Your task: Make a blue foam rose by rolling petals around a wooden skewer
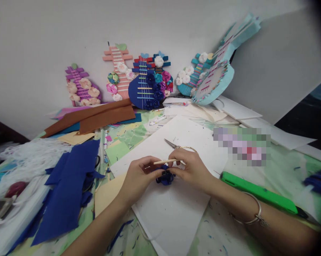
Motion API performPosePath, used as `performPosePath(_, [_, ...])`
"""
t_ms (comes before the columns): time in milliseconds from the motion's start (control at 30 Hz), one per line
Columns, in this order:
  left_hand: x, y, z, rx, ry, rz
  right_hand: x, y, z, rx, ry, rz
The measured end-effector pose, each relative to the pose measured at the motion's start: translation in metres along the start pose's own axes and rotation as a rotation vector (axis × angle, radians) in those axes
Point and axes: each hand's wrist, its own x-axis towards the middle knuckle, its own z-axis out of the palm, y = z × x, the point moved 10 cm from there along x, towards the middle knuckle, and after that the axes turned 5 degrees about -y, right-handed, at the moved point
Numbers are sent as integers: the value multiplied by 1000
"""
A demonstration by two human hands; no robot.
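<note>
Scissors (174,144) and guitar-shaped decorations (135,90) suggest a craft workspace.

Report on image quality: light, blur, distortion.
All in the head view: dull, diffuse light, no strong glare on the white paper; soft detail in the held dark blue piece; the blue bundle at the right edge blurred; wide-angle stretching toward the sides; a pixelated patch hiding what lies there.

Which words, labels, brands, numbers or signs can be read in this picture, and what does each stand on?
None can be read.
Green-handled tool: no legible lettering.
Small white pieces with coloured marks: too small to make out.
Pixelated patch: any text there is obscured.
Blue guitar shape: lines and strips, no letters visible.
Pale stick: no lettering shows.
</note>
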Motion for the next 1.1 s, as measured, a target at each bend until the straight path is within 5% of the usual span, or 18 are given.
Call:
performPosePath(633, [2,-6,1,-11,-16,-54,-2,1,-3,154,-7,3])
performPosePath(1100, [1,-4,16,-162,-138,-110,-3,-7,-4,162,-7,-38])
